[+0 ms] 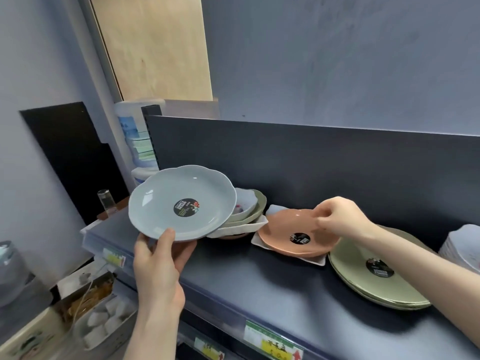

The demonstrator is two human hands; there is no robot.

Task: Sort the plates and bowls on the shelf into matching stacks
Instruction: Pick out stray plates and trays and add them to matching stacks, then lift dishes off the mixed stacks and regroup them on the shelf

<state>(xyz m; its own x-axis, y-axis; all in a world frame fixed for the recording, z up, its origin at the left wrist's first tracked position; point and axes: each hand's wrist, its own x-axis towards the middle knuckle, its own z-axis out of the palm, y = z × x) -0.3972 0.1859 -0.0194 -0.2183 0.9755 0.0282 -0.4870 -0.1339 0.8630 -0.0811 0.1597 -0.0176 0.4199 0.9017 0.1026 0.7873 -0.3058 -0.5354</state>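
Note:
My left hand (159,258) holds a grey-blue scalloped plate (166,198) by its near rim, thumb on top, lifted above the left end of the dark shelf (259,287). Behind it sits a mixed pile of bowls and dishes (250,211), white and olive. My right hand (337,216) pinches the far rim of an orange plate (280,231), which lies on a white square dish (317,261). A stack of olive-green plates (358,279) lies to the right, partly under my right forearm.
A white stack of dishes (465,250) stands at the far right edge. The shelf has a dark back panel (311,162) and price tags (272,344) on its front lip. Boxes of small goods (98,315) sit lower left, and a water dispenser (137,141) stands behind.

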